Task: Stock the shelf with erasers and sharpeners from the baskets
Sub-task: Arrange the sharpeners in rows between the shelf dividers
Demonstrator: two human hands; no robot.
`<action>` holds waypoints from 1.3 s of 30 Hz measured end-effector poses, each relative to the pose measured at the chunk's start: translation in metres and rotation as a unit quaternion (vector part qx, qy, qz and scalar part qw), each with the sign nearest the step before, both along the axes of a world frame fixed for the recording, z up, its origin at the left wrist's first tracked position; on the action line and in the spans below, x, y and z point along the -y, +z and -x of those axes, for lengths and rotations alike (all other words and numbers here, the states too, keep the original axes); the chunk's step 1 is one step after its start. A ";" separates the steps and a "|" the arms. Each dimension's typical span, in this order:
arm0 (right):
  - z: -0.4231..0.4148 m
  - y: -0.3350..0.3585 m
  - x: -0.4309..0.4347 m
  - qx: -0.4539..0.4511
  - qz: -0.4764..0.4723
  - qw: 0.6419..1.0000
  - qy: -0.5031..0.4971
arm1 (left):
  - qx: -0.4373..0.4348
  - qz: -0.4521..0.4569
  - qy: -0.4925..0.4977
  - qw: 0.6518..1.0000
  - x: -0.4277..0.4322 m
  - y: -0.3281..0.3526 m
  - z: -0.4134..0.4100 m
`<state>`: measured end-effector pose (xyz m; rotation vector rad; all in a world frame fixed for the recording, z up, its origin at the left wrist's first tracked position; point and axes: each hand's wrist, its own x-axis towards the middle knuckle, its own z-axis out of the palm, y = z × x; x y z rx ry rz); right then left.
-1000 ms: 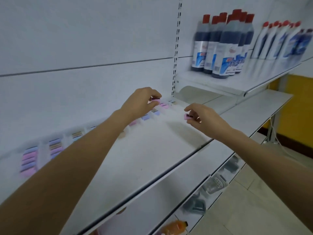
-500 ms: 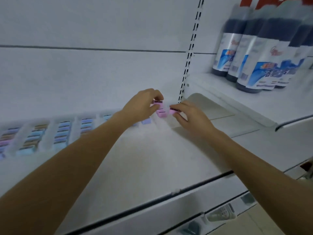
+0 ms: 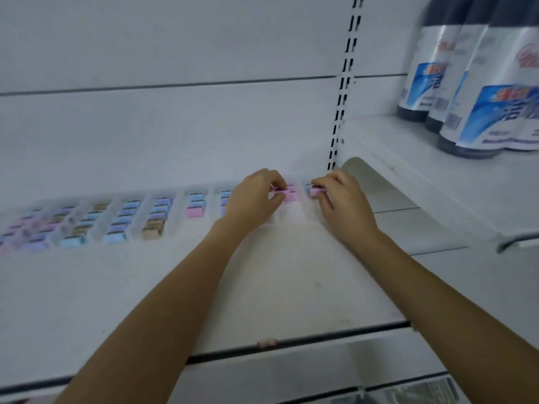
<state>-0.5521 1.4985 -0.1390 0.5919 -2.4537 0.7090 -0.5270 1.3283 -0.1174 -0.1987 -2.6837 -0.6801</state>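
Note:
Rows of small pastel erasers [image 3: 116,220] in pink, blue, purple and tan lie in clear divider lanes along the back of the white shelf [image 3: 175,287]. My left hand [image 3: 256,196] pinches a pink eraser [image 3: 287,193] at the back of a lane near the right end. My right hand [image 3: 341,199] pinches another pink eraser [image 3: 315,190] in the lane beside it, close to the slotted upright [image 3: 344,91]. Both hands are curled over their erasers, so parts of those lanes are hidden. No basket is in view.
Several dark bottles with blue and white labels [image 3: 478,91] stand on a higher shelf at the right. The back wall panel [image 3: 175,126] rises right behind the erasers. The shelf's front edge has a dark rail [image 3: 291,344]. A lower shelf shows below it.
The view has closed in on the shelf. My right hand moved from the open shelf to the back lane with its pink eraser. My left hand stayed at the back row.

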 end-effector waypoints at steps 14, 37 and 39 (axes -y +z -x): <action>-0.003 -0.003 -0.002 0.074 -0.055 0.995 -0.044 | 0.024 0.126 -0.017 0.992 -0.005 -0.001 -0.002; -0.007 -0.003 -0.001 -0.011 -0.017 0.999 -0.030 | -0.044 0.161 -0.034 0.985 0.005 0.002 -0.008; -0.011 -0.001 0.003 -0.035 -0.008 0.999 0.012 | -0.048 0.151 -0.017 0.987 0.008 0.007 -0.011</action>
